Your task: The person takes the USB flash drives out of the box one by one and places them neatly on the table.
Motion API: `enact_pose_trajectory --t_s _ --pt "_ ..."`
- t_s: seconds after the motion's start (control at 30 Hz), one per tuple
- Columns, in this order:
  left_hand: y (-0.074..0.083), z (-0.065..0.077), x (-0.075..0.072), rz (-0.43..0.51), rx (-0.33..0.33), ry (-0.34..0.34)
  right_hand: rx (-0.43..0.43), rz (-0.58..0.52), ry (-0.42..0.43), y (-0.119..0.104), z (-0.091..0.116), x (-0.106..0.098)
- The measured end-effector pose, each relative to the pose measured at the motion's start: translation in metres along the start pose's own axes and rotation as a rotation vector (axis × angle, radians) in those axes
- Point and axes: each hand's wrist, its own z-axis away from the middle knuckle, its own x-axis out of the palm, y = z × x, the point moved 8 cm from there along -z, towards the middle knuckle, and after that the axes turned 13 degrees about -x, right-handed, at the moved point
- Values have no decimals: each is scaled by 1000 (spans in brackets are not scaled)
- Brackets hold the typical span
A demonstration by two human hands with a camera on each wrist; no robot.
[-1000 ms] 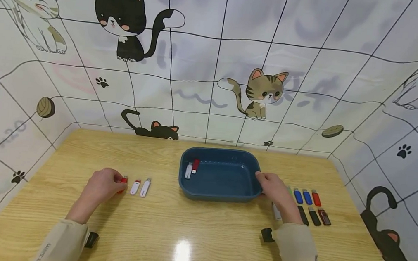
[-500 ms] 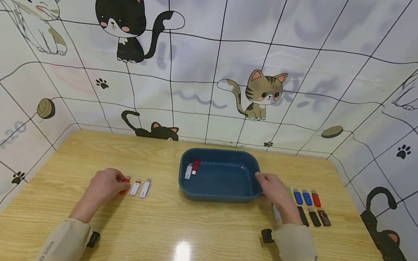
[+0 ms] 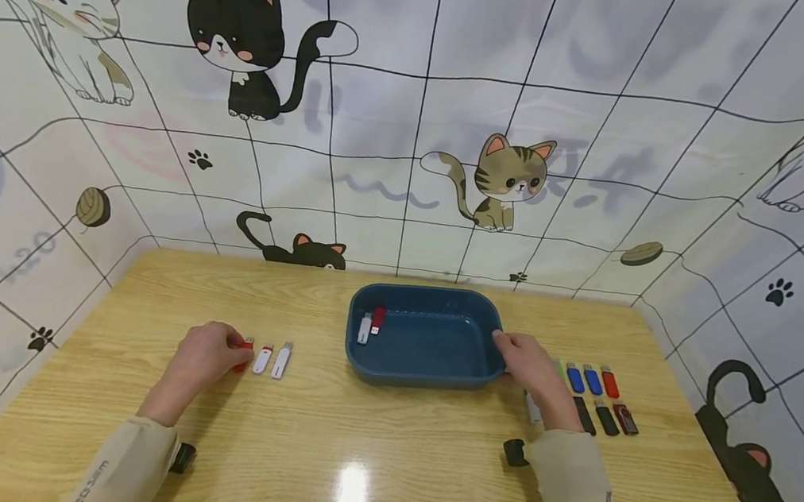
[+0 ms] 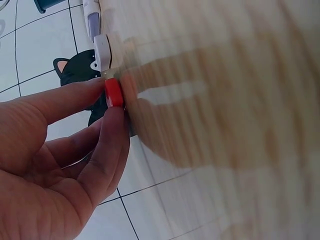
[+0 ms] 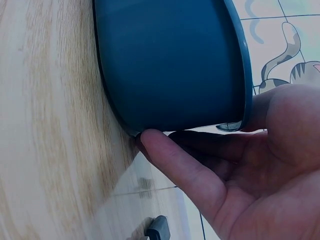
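My left hand [image 3: 202,357] pinches a red USB flash drive [image 4: 114,93] between thumb and fingers, down at the tabletop. Just right of it lie a white and red USB flash drive [image 3: 262,359] and a white one [image 3: 281,360], side by side. My right hand [image 3: 528,366] grips the right end of a dark blue plastic tray [image 3: 419,380], thumb at the rim and fingers at the outer wall. Inside the tray, at its left end, are a white USB flash drive [image 3: 364,328] and a dark red one [image 3: 377,321].
Right of the tray, USB flash drives lie in two rows, among them a blue one [image 3: 574,379], a red one [image 3: 609,381], a black one [image 3: 606,419] and a brown-red one [image 3: 625,419]. My right forearm partly covers these rows. A cat-print cloth [image 3: 384,122] surrounds the wooden table [image 3: 284,448].
My left hand has shifted slightly right with the red USB flash drive, closer to the white and red one. The right hand and the tray have stayed in place.
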Motion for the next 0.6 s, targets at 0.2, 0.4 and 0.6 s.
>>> enact_pose_trajectory --t_s 0.2,0.4,0.6 --pt "2 -1 1 2 9 -3 5 9 -5 0 2 0" --pt "2 -1 2 -7 6 -5 -5 -11 -5 1 1 0" --pt "1 1 0 0 10 -12 -13 -30 -17 1 0 1"
